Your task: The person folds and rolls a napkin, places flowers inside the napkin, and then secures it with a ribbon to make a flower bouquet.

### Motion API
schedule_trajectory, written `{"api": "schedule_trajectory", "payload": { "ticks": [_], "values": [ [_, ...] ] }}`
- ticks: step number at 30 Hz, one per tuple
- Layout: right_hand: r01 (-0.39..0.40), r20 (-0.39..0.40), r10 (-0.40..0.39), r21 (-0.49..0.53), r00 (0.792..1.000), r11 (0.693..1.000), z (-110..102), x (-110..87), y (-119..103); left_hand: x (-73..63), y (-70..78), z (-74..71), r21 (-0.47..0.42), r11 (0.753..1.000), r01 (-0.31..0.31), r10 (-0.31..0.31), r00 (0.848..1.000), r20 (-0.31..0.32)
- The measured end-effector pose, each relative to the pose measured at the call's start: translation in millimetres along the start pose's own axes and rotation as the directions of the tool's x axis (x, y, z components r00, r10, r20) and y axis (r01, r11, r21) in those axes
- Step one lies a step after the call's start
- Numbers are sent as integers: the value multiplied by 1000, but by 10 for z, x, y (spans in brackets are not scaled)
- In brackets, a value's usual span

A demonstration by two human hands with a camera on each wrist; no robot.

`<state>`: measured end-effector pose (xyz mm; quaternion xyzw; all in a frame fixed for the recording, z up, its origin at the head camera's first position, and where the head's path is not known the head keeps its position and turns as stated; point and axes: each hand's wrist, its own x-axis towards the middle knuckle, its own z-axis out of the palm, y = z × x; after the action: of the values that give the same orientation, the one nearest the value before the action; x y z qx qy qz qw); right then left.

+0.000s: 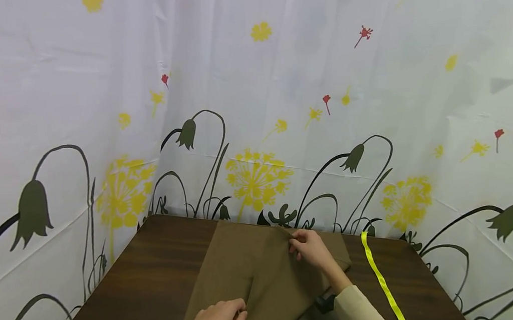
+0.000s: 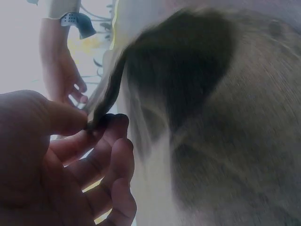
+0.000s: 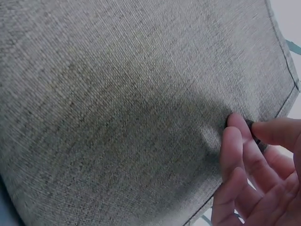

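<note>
The woven cloth (image 1: 264, 260) is plain olive-brown, and the tabletop (image 1: 148, 279) beneath the cloth is dark brown with a streaked wood-grain pattern. Right of the cloth runs a solid neon-yellow ribbon (image 1: 381, 278), with a cream sleeve (image 1: 360, 310) between. Behind the cloth, the white curtain (image 1: 223, 77) bears dark green bellflowers (image 1: 34, 210), yellow umbels (image 1: 257, 180) and small red blossoms (image 1: 366, 32).

To me this place looks like a small corner closed with curtain; whether it belongs to a home or a studio, I cannot say. Beyond the far edge of the dark wood-grain table (image 1: 166, 272), and also at its left and right, I see pale curtain (image 1: 231, 71) printed with yellow, red and dark-green flowers.
</note>
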<state>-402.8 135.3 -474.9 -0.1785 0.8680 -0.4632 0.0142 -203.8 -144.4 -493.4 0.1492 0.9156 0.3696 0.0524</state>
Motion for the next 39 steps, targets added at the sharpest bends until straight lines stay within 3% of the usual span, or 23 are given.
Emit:
{"api": "schedule_trajectory", "payload": {
  "ticks": [5,12,17,21,23,30,39],
  "values": [
    [-30,-42,31,12,999,999,72,96,-16,-24,-99,-56,4,1000,5,-5,1000,-5],
    [-8,-17,8,33,1000,999,191,240,-44,-103,-239,-80,79,997,-13,20,995,-99],
    [-17,8,17,72,1000,997,250,364,-81,-68,-279,-125,35,996,76,-75,996,-47],
    [-62,21,60,119,998,991,259,434,-127,-6,-273,-136,6,982,189,-189,982,23],
    [-80,24,77,127,997,989,253,453,-162,16,-270,-133,26,974,227,-227,973,28],
    [-73,75,67,86,995,994,383,619,-360,-25,-328,-212,79,962,260,-258,966,-28],
    [36,110,-42,53,993,998,719,908,-599,-82,-411,-273,81,957,278,-272,960,-70]
  ]
}}
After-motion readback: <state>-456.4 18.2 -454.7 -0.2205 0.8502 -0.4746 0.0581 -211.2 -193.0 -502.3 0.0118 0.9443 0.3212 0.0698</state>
